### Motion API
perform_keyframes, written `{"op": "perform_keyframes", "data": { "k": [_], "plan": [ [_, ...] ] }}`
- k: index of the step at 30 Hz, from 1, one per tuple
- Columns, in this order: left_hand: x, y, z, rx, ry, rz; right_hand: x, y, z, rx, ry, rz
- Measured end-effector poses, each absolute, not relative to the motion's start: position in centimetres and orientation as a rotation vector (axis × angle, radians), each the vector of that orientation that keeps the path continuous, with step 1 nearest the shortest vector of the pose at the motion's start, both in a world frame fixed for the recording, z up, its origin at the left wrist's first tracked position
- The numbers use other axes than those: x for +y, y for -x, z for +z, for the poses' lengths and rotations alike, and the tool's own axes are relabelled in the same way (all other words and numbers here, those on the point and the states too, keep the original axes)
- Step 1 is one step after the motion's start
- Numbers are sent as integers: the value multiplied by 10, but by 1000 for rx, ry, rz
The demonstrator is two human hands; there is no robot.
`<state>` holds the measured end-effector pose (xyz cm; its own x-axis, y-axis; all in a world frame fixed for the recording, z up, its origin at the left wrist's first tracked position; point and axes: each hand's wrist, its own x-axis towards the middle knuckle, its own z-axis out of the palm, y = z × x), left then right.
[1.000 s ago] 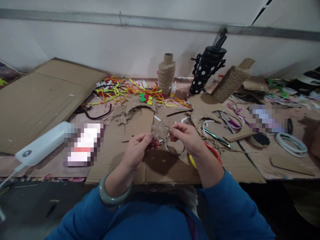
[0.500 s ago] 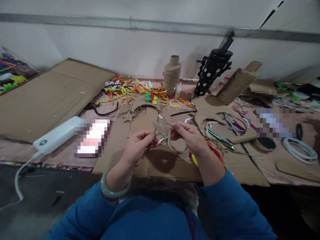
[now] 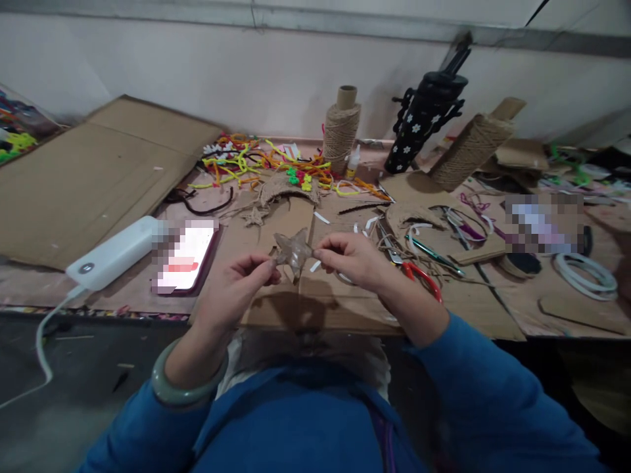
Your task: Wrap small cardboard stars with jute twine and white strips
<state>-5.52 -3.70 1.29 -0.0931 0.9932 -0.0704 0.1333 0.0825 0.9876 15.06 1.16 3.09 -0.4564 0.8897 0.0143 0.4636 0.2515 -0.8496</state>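
Between my two hands hangs a brown star (image 3: pixel 294 252) with a shiny, tape-like surface, held above the cardboard sheet. My left hand (image 3: pixel 246 279) pinches one of its points at the left. On the opposite side, my right hand (image 3: pixel 348 257) pinches another point between thumb and fingers. Behind them on the table lie a small twine-wrapped star (image 3: pixel 255 216) and a twine-wrapped crescent (image 3: pixel 287 188) with green and yellow bits on it. A second crescent (image 3: pixel 409 215) lies farther right, close to scissors (image 3: pixel 421 279) with red handles, partly under my right forearm.
Two twine spools (image 3: pixel 341 131) (image 3: pixel 470 152) and a black flowered holder (image 3: pixel 421 125) stand at the back. Pipe cleaners (image 3: pixel 241 168) lie heaped beside a small glue bottle (image 3: pixel 353 162). At left are a phone (image 3: pixel 190 259), a white corded device (image 3: pixel 116 255) and a large cardboard sheet (image 3: pixel 113 177).
Both hands have shifted left with the star, which has turned and tilted and now shows a shinier face. The red-handled scissors are more exposed. The camera view has dipped slightly.
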Motion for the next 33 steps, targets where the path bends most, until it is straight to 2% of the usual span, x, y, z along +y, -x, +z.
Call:
{"op": "perform_keyframes", "data": {
  "k": [3,7,17,22,27,33],
  "plan": [
    [-43,62,8,1533,-1383,959,-5,-145,21,-2153,1371,1028],
    [-50,66,7,1603,-1598,837,-23,-141,8,-2322,1358,928],
    [-28,67,-12,1751,-1889,538,-14,-132,-3,-2565,1606,677],
    [-29,65,-20,1843,-1979,530,-14,-143,1,-2565,1557,535],
    [-30,65,-28,1845,-2032,544,-1,-168,1,-2459,1508,224],
    [-31,66,-26,1822,-1883,762,10,-163,-11,-2582,1459,39]
  ]
}}
